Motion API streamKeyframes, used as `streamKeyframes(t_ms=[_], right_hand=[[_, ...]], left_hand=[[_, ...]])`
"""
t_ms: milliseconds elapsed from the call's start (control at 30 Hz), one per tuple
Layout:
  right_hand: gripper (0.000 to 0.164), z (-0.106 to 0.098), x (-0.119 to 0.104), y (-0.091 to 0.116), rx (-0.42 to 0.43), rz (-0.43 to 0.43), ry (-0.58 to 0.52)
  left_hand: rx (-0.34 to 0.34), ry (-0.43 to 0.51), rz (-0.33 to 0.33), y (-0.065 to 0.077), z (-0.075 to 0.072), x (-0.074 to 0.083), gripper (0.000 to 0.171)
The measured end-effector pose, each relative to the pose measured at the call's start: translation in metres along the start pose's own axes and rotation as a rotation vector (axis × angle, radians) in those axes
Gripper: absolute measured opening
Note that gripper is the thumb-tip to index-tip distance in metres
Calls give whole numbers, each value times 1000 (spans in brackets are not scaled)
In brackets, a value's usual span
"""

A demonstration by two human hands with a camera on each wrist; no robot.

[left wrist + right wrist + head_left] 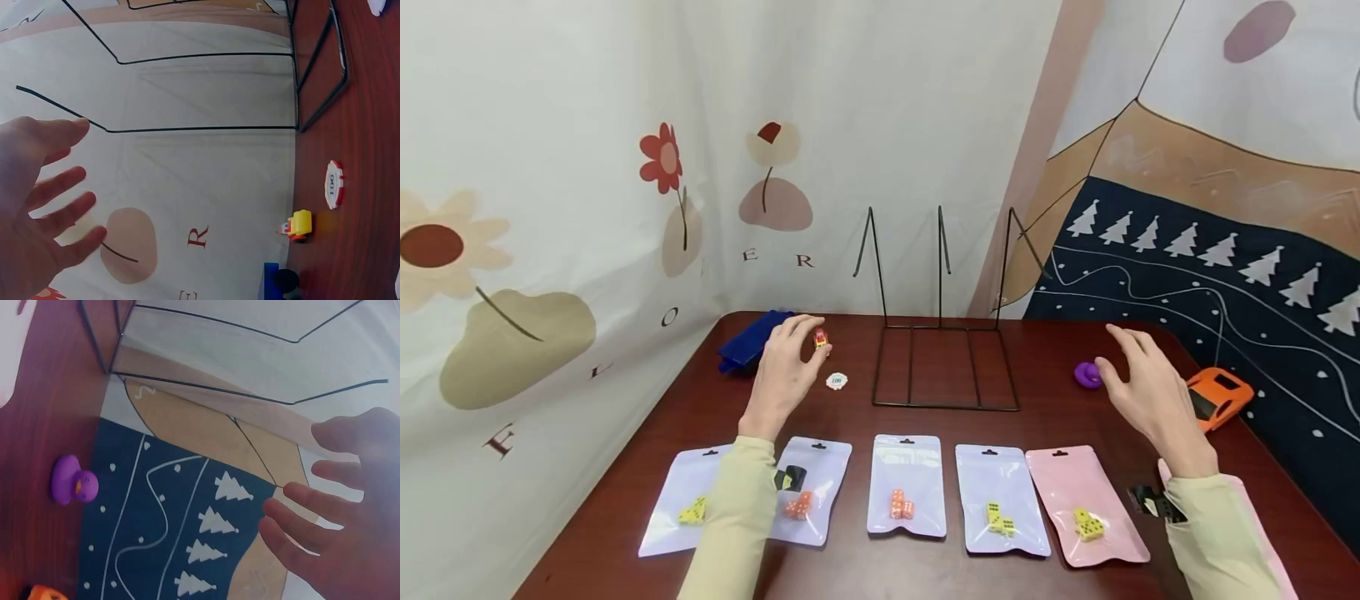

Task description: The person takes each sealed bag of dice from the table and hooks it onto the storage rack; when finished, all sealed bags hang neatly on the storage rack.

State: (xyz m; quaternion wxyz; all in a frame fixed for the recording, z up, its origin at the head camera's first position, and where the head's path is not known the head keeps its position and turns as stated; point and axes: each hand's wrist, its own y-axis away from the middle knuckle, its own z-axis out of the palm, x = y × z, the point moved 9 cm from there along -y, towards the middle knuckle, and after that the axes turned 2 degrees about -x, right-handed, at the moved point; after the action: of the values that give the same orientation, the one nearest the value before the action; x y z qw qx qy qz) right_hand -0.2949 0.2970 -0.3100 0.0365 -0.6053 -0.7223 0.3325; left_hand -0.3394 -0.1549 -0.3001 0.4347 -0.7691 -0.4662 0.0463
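Note:
My left hand (782, 367) is raised over the back left of the table with fingers spread and nothing in them. Just past its fingertips, in the head view, appears a small red and yellow toy (821, 338); a white poker chip (837, 381) lies nearby. On the right, my right hand (1150, 400) is held up, empty, thumb apart from the fingers. A purple rubber duck (74, 480) sits on the table left of it. Between the hands stands a black wire rack (942, 327) with three upright prongs. Both wrist views show loose, extended fingers.
Along the front lie white zip pouches (907, 462) and pink ones (1063, 467), with orange dice (900, 505) or yellow dice (1087, 525) on them. An orange toy car (1225, 396) is at the right edge, a blue cloth-like item (748, 343) at back left.

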Motion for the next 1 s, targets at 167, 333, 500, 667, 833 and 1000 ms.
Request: streamKeyframes(t_ms=[167, 333, 500, 667, 833, 1000], right_hand=[[54, -7, 2, 11, -29, -3, -25], [54, -17, 5, 23, -42, -5, -30], [49, -19, 9, 41, -60, 18, -50], [49, -16, 17, 58, -66, 31, -74], [60, -15, 36, 82, -99, 116, -66], [69, -14, 61, 109, -172, 230, -37]], left_hand=[[73, 87, 26, -2, -7, 1, 38], [93, 165, 5, -9, -10, 1, 37], [93, 221, 21, -30, -14, 6, 35], [103, 249, 64, -50, -14, 14, 33], [95, 269, 122, -65, -6, 26, 32], [120, 278, 163, -74, -3, 34, 33]])
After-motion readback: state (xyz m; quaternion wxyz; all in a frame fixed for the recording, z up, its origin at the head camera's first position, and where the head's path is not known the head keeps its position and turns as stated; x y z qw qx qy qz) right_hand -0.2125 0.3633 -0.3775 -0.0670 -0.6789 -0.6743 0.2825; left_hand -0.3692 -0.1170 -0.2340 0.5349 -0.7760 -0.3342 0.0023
